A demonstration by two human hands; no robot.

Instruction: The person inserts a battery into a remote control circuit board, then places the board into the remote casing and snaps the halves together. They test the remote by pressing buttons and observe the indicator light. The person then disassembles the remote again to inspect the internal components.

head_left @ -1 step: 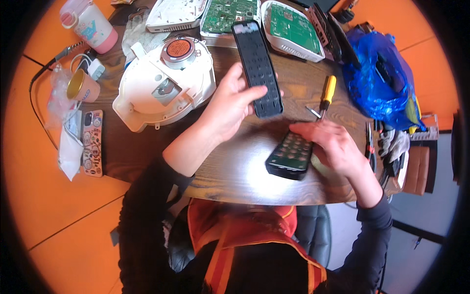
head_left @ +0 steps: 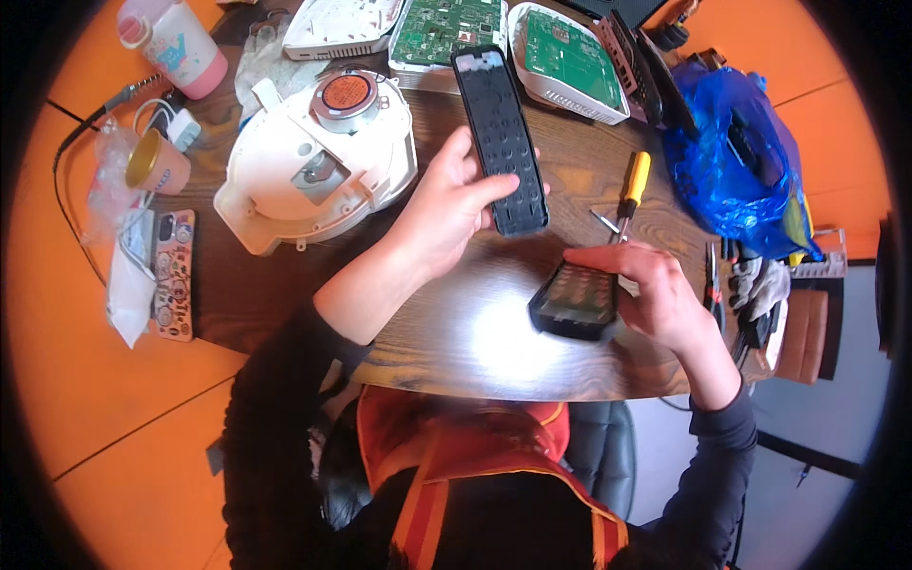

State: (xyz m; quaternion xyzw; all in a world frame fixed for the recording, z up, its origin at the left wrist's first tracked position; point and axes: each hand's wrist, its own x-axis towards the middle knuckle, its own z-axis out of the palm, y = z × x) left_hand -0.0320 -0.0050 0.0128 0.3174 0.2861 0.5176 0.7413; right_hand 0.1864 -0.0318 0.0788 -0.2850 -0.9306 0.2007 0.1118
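My left hand [head_left: 451,204] is closed round the long black front shell of a remote control [head_left: 502,142]. Its inner side, with rows of round key backs, faces up, and the thumb presses near its lower end. To the right, my right hand [head_left: 655,290] grips the remote's other half [head_left: 575,302], a dark casing with a circuit board showing. That half is tilted over the table's near part and a little blurred, its right side hidden by the fingers. Just beyond this hand lies a screwdriver [head_left: 638,180] with a yellow handle.
A white plastic housing with a round speaker [head_left: 318,180] stands left of my left hand. Opened white cases with green circuit boards [head_left: 570,62] line the back. A blue plastic bag [head_left: 731,157] and pliers [head_left: 712,275] are at the right; a patterned phone [head_left: 174,275] lies left.
My right hand has shifted slightly right and tilted the circuit-board half, so it looks shorter. My left hand and the front shell have barely moved.
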